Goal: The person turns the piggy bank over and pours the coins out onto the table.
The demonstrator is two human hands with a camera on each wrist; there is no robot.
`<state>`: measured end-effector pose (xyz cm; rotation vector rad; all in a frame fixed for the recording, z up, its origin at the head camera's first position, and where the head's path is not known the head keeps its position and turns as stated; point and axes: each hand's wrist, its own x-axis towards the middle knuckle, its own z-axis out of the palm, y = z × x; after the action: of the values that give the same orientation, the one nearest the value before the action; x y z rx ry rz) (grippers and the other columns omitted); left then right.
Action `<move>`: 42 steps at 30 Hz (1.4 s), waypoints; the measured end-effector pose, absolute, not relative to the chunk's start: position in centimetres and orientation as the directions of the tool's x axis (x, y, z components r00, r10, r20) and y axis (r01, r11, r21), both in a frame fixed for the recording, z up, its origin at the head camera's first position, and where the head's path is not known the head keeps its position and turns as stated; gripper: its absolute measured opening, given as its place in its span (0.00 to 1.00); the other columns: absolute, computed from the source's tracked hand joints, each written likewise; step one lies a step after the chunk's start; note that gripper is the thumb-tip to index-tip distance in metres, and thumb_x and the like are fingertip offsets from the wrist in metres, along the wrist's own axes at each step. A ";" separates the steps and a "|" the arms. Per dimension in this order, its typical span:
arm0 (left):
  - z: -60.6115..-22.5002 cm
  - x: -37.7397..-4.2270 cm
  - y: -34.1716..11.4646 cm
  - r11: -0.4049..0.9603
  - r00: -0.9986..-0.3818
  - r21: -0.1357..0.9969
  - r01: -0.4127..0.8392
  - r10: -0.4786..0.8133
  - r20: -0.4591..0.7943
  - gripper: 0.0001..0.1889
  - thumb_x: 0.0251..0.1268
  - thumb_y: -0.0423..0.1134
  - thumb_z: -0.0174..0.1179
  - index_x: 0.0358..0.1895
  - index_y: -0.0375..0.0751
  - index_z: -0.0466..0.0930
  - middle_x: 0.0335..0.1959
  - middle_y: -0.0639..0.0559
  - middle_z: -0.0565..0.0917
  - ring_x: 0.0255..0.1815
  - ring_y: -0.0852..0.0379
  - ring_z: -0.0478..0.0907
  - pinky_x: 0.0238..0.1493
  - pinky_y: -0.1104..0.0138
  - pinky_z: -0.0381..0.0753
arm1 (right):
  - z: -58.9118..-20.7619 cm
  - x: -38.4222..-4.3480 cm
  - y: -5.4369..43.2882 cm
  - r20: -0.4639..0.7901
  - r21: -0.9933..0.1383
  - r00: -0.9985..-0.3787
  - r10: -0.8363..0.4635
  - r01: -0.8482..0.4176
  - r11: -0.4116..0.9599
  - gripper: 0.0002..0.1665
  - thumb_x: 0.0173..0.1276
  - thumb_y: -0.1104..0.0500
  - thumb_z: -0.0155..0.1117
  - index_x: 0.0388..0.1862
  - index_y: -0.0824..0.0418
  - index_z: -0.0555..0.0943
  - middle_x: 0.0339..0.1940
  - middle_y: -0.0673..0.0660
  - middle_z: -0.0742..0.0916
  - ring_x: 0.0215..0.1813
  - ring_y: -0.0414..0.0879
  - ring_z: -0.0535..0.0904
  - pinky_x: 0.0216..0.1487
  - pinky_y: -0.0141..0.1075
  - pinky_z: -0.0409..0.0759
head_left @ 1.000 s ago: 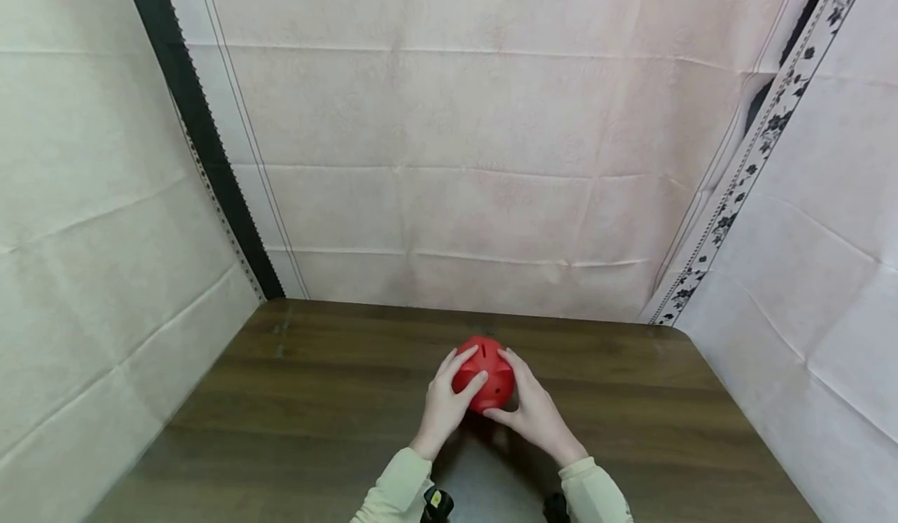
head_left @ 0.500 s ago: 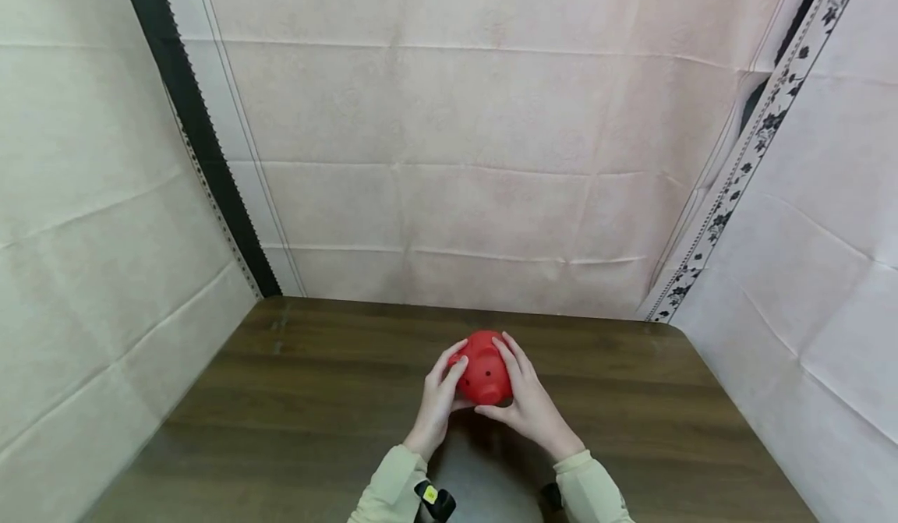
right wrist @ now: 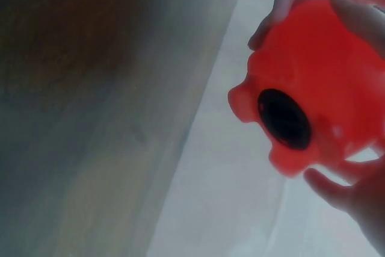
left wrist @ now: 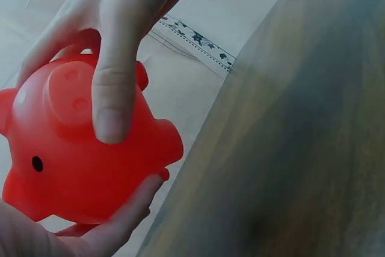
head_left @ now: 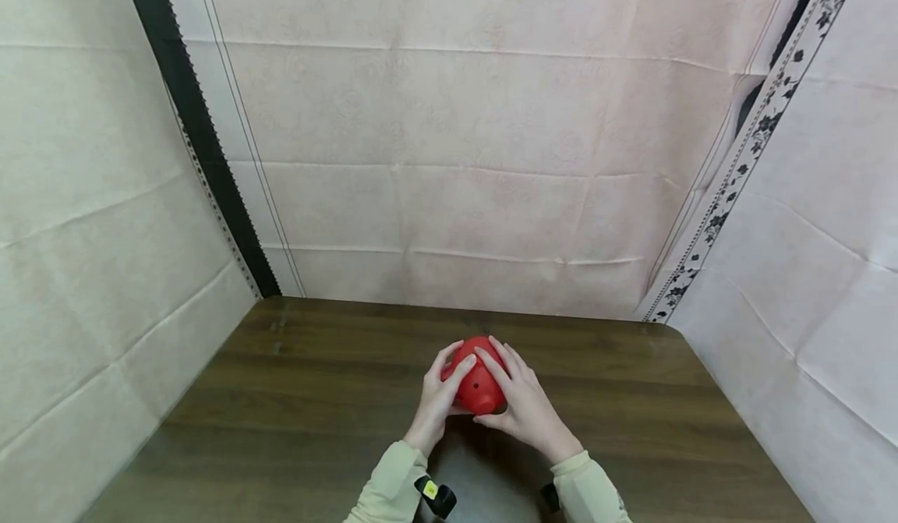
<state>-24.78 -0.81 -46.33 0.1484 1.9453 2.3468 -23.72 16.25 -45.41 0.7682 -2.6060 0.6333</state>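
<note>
Between both hands is a red piggy bank (head_left: 479, 386), held up over the wooden table with its snout toward the head camera. My left hand (head_left: 433, 404) grips its left side, thumb along the face. My right hand (head_left: 528, 408) grips the other side, fingers over the top and thumb below the snout. In the left wrist view the right thumb (left wrist: 113, 103) lies beside the snout (left wrist: 72, 97), and a black eye (left wrist: 37, 164) shows. A round black plug (right wrist: 284, 118) is visible on the underside in the right wrist view, between stubby feet.
The brown wooden table (head_left: 316, 398) ends at a pale cloth wall (head_left: 449, 157) behind. More cloth hangs at the left (head_left: 105, 234) and right (head_left: 807, 312). Dark wrist straps (head_left: 436, 498) sit at the sleeves.
The piggy bank has turned in the hands: its coin slot, seen on top a second ago, is hidden now. It has shifted slightly left, and the right fingers reach further over it.
</note>
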 end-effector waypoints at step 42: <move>-46.4 -25.1 -1.2 -0.269 -0.967 0.962 -0.053 0.255 0.018 0.33 0.65 0.53 0.60 0.72 0.61 0.57 0.69 0.43 0.66 0.61 0.44 0.72 0.47 0.55 0.86 | -45.5 -23.2 17.9 0.493 -0.604 -0.824 -0.278 -0.555 0.572 0.74 0.41 0.51 0.84 0.79 0.46 0.44 0.79 0.56 0.57 0.75 0.57 0.61 0.60 0.53 0.79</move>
<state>-25.15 -1.20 -46.40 0.2510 1.7668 2.3450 -23.22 17.86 -45.54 0.6791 -2.4636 1.1211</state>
